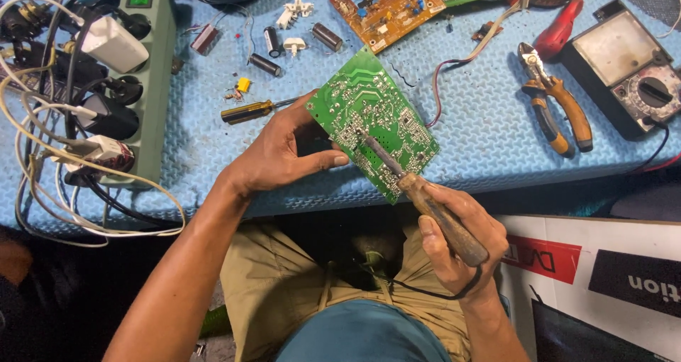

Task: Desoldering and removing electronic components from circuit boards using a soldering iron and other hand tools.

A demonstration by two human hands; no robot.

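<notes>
Blue bench mat (461, 121), soldering under way on a green board.

Green board (372, 121) sits tilted at the near edge of the mat, left hand (280, 152) clamped on its left edge, thumb across. Right hand (457, 241) is closed round the iron (418, 195), tip apparently touching a joint mid-board. Next calls for a steady tip. Left lies a screwdriver (248, 111); right, pliers (557, 106) and a meter (628, 67); far left, a power strip (145, 71).
</notes>
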